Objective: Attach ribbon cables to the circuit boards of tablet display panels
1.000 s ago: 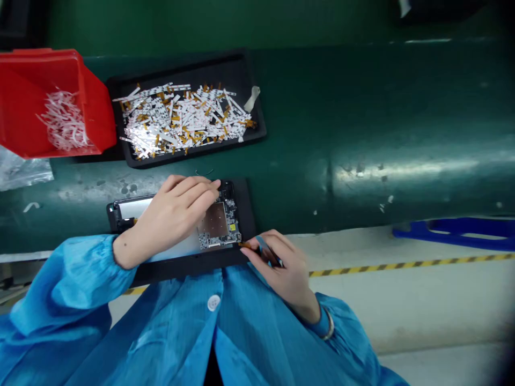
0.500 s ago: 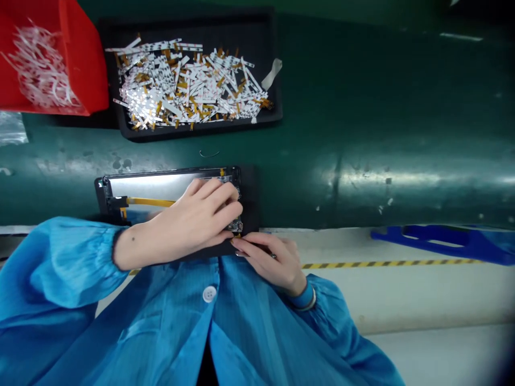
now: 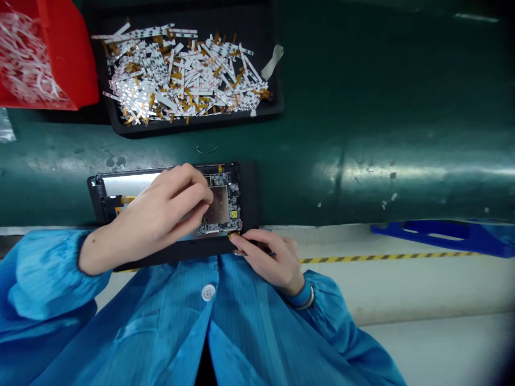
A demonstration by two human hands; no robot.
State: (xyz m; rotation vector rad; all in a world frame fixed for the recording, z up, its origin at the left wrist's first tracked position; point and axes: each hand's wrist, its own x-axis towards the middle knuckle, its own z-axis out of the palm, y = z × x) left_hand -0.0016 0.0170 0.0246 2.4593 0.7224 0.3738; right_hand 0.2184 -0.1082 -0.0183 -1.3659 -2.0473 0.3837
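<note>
An opened tablet (image 3: 129,184) lies across the table edge in front of me, its silver plate and circuit board (image 3: 219,203) exposed. My left hand (image 3: 161,206) is over its middle, fingers curled together and closed beside the board; whatever they may hold is hidden. At the tablet's lower right corner, my right hand (image 3: 273,260) pinches the end of a small orange flex cable (image 3: 232,235) between thumb and forefinger. A dark pad (image 3: 250,198) sits under the tablet.
Beyond the tablet stands a black tray (image 3: 193,124) heaped with white and orange flex strips (image 3: 189,80). A red bin (image 3: 74,59) of thin whitish strips is at the far left. A bent wire (image 3: 206,151) lies on the green table (image 3: 362,118). Something blue (image 3: 442,236) sits beyond the edge at right.
My left hand has drawn back leftward from the board's right side, uncovering most of the circuit board. My right hand stays at the lower right corner on the flex cable. The view has shifted slightly.
</note>
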